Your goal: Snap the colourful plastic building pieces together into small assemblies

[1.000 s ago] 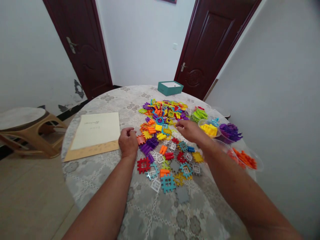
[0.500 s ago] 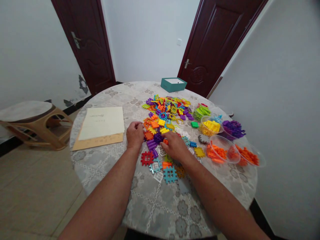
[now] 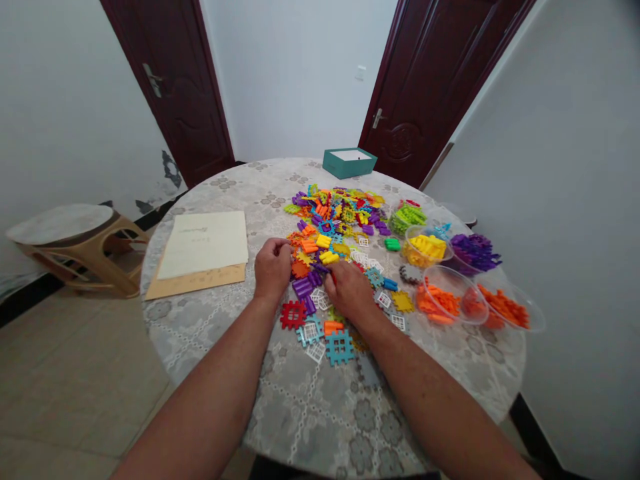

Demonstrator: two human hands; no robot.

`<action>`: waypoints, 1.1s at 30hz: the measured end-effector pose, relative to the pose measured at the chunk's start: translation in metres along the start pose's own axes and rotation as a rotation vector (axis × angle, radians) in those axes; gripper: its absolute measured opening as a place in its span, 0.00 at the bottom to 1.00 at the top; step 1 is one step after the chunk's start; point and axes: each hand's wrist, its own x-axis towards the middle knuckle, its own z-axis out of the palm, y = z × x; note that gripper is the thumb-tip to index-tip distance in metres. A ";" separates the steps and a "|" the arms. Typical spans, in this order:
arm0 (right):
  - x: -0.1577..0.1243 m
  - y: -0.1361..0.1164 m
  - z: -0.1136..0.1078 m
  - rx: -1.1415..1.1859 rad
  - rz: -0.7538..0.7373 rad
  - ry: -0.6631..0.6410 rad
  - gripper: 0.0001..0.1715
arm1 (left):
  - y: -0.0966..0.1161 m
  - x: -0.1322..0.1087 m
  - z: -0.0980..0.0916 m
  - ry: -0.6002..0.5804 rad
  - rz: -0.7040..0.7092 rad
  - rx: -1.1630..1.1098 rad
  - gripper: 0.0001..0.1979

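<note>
Purple plastic, a dark toothed piece (image 3: pixel 320 269), sits at the fingertips of our right hand (image 3: pixel 351 288), over the near part of the scattered pieces. We have the fingers of that hand curled in close on it; their tips are partly hidden, so we cannot tell whether it is gripped or only touched. Just left of this grip, our left hand (image 3: pixel 273 268) lies loosely curled beside small orange pieces (image 3: pixel 300 269); whether it holds anything we cannot tell.

Just beyond the right grip we have ridged yellow plastic blocks (image 3: pixel 329 258), and left of it ridged purple plastic blocks (image 3: pixel 302 288). Nearer to us than the grip lie a red square lattice piece (image 3: pixel 293 315) and a light-blue square lattice piece (image 3: pixel 340 348). Farther beyond it spreads a mixed multicoloured heap (image 3: pixel 345 203).

Well to the grip's right, bright orange pieces (image 3: pixel 440 301) and yellow pieces (image 3: pixel 430 248) fill clear round plastic tubs (image 3: pixel 463 283). Left of our left hand lies a cream paper sheet (image 3: pixel 206 243), and past the heap stands a teal rectangular box (image 3: pixel 349 168), all on our round table with its grey floral cloth (image 3: pixel 300 417).
</note>
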 end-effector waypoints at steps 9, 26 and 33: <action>0.010 0.007 0.006 0.223 0.093 0.262 0.13 | 0.016 -0.010 -0.004 -0.074 0.253 0.044 0.17; 0.010 0.020 0.002 1.183 0.309 0.262 0.18 | 0.022 -0.026 0.006 -0.535 -0.125 -0.410 0.18; 0.011 0.019 -0.003 1.359 0.335 0.433 0.21 | 0.026 -0.024 0.007 -0.507 -0.230 -0.579 0.20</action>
